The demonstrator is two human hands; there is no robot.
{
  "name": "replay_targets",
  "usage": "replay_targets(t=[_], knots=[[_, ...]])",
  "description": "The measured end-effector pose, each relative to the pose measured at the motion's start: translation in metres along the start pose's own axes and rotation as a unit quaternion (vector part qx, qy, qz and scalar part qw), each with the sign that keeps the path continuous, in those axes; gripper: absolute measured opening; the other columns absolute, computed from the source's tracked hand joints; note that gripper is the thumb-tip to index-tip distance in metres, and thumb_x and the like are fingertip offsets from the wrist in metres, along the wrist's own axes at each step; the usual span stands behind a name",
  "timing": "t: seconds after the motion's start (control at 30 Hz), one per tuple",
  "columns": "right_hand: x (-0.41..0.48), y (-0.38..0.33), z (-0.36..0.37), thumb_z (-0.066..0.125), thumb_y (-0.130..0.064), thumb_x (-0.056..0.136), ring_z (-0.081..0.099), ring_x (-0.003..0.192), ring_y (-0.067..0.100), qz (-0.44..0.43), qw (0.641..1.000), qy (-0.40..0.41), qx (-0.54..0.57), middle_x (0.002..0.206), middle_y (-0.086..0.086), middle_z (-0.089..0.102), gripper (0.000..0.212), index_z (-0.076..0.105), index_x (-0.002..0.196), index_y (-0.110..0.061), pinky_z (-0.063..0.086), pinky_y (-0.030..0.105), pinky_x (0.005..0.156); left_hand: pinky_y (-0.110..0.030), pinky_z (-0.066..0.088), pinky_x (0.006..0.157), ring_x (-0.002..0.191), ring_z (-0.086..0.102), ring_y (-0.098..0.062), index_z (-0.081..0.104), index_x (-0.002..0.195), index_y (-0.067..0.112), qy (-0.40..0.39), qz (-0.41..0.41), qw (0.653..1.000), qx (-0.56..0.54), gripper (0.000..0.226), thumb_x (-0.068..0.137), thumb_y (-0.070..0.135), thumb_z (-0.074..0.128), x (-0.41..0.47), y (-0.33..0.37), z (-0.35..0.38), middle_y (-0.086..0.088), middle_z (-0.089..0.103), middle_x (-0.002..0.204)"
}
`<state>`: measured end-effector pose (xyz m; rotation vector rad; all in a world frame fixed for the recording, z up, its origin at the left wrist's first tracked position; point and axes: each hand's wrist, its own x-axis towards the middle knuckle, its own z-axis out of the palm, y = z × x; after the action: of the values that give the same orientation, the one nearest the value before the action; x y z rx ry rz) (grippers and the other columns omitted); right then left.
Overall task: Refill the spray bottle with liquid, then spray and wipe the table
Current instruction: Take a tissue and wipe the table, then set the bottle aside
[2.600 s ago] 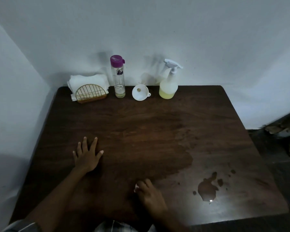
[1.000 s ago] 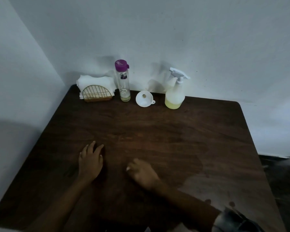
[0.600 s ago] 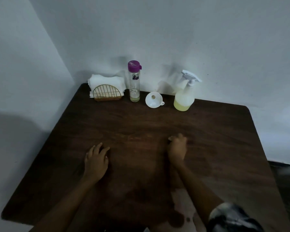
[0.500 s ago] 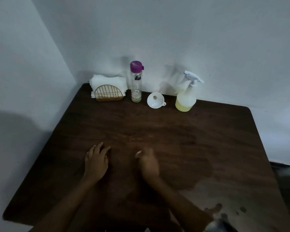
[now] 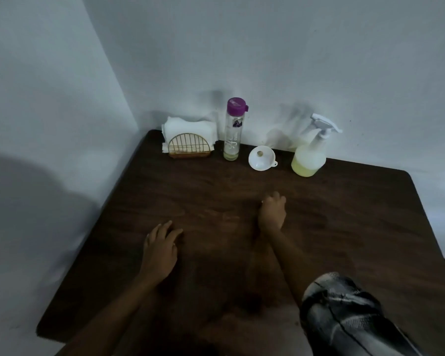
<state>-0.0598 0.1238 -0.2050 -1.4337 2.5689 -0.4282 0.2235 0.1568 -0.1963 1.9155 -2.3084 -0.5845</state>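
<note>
A white spray bottle with yellowish liquid in its lower part stands at the back of the dark wooden table. Left of it lies a white funnel, then a tall clear bottle with a purple cap, nearly empty. My right hand presses down mid-table with fingers curled over a small white wad, barely visible at the fingertips. My left hand rests flat on the table, fingers apart, holding nothing.
A gold wire holder with white napkins stands in the back left corner against the wall. White walls close the table's back and left sides. A wet sheen shows near the table's front edge.
My right hand has slid forward and right across the table, from near my left hand toward the bottles. My left hand has stayed put. The view has shifted slightly.
</note>
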Motion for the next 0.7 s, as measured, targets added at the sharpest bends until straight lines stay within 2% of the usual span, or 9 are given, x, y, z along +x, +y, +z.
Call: replay_targets(t=[0.13,0.23,0.3,0.33,0.43,0.47,0.53,0.6,0.7], knots=[[-0.067,-0.071,0.019,0.037,-0.014,0.096,0.053,0.106,0.036,-0.151,0.982,-0.081,0.075,0.123,0.018,0.048,0.027,0.051,0.117,-0.005,0.042,0.039,0.086,-0.046,0.025,0.112,0.138,0.026,-0.027,0.051,0.129,0.025,0.011,0.014,1.000,-0.011,0.048,0.085,0.005,0.049,0.001,-0.006,-0.003,-0.003,0.035,0.147],[-0.143,-0.102,0.021,0.042,-0.007,0.091,0.055,0.094,0.038,-0.350,0.922,-0.131,0.104,0.108,0.023,0.057,0.025,0.058,0.106,0.006,0.049,0.041,0.068,-0.044,0.032,0.106,0.130,0.040,-0.026,0.059,0.118,0.020,0.051,0.034,0.997,-0.037,0.046,0.077,-0.001,0.055,0.002,-0.005,-0.005,-0.003,0.046,0.140],[-0.168,-0.085,0.024,0.046,-0.010,0.085,0.059,0.078,0.034,-0.391,0.903,-0.136,0.117,0.089,0.017,0.060,0.022,0.063,0.086,0.002,0.050,0.034,0.051,-0.043,0.034,0.103,0.125,0.046,-0.025,0.062,0.110,0.018,0.063,0.051,0.996,-0.046,0.044,0.073,-0.004,0.056,0.003,0.000,-0.004,-0.003,0.051,0.135],[-0.167,-0.069,0.026,0.044,-0.014,0.085,0.058,0.076,0.030,-0.391,0.904,-0.126,0.114,0.086,0.013,0.060,0.022,0.063,0.084,-0.002,0.049,0.033,0.052,-0.042,0.035,0.103,0.124,0.047,-0.025,0.062,0.109,0.019,0.063,0.062,0.995,-0.047,0.044,0.073,-0.005,0.056,0.004,0.005,-0.004,-0.003,0.053,0.133],[-0.140,-0.007,0.013,0.043,-0.020,0.092,0.051,0.090,0.019,-0.282,0.952,-0.084,0.081,0.097,0.009,0.059,0.021,0.062,0.096,-0.011,0.045,0.035,0.079,-0.039,0.031,0.105,0.127,0.043,-0.021,0.061,0.111,0.021,0.042,0.103,0.993,-0.034,0.041,0.078,-0.002,0.053,0.004,0.018,0.001,0.000,0.052,0.134],[-0.130,0.019,0.003,0.046,-0.019,0.091,0.052,0.091,0.018,-0.224,0.970,-0.051,0.076,0.097,0.008,0.060,0.018,0.063,0.095,-0.013,0.045,0.034,0.080,-0.038,0.030,0.106,0.128,0.042,-0.021,0.061,0.111,0.022,0.034,0.115,0.992,-0.029,0.040,0.079,-0.001,0.052,0.004,0.022,0.004,0.001,0.051,0.134],[-0.116,0.068,-0.023,0.057,-0.009,0.083,0.056,0.090,0.026,-0.096,0.993,0.012,0.070,0.095,0.009,0.061,0.011,0.065,0.091,-0.011,0.048,0.037,0.072,-0.039,0.030,0.106,0.129,0.041,-0.021,0.062,0.109,0.022,0.023,0.131,0.991,-0.028,0.038,0.079,0.001,0.050,0.002,0.029,0.010,0.001,0.052,0.133],[-0.115,0.106,-0.039,0.065,0.006,0.072,0.056,0.090,0.038,-0.027,0.998,0.048,0.022,0.094,0.016,0.062,0.020,0.067,0.090,-0.002,0.049,0.041,0.059,-0.041,0.030,0.106,0.128,0.042,-0.021,0.063,0.105,0.022,0.011,0.147,0.989,-0.033,0.036,0.077,0.005,0.047,0.000,0.035,0.015,0.001,0.055,0.130],[-0.134,0.115,-0.041,0.060,0.011,0.072,0.053,0.088,0.041,0.065,0.994,0.092,0.003,0.092,0.021,0.061,0.019,0.068,0.089,0.005,0.047,0.040,0.054,-0.040,0.033,0.103,0.125,0.045,-0.021,0.065,0.099,0.023,0.008,0.167,0.985,-0.033,0.035,0.074,0.009,0.044,-0.005,0.040,0.024,0.001,0.058,0.126]])
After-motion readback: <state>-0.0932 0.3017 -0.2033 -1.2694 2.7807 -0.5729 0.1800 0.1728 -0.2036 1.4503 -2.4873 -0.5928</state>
